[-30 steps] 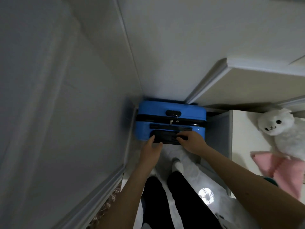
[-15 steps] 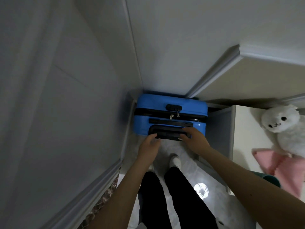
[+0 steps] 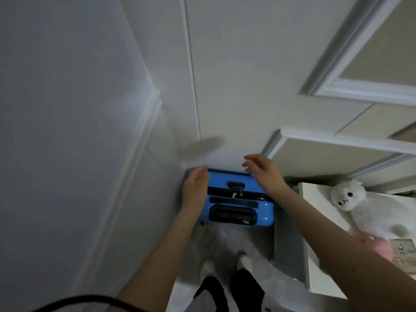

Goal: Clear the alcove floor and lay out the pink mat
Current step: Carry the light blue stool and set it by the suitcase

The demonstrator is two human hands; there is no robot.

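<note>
Nearest the camera stand the person's two feet in white socks (image 3: pixel 242 261) and black trousers, on the pale alcove floor (image 3: pixel 227 239). Just beyond the toes a blue suitcase (image 3: pixel 265 216) stands upright against the back wall, filling the end of the narrow alcove, its black recessed handle (image 3: pixel 231 215) facing up and nearest the feet. The left hand (image 3: pixel 194 189) lies along the suitcase's left end, fingers straight and together, palm turned toward the shell; whether it truly touches is hard to tell. The right hand (image 3: pixel 264 171) hovers over the suitcase's far right corner, fingers spread and relaxed, holding nothing. To the right, on a white shelf (image 3: pixel 315 221), a white plush toy (image 3: pixel 371 212) lies on top of the pink mat (image 3: pixel 380 247), only a small pink patch of which shows beneath it.
</note>
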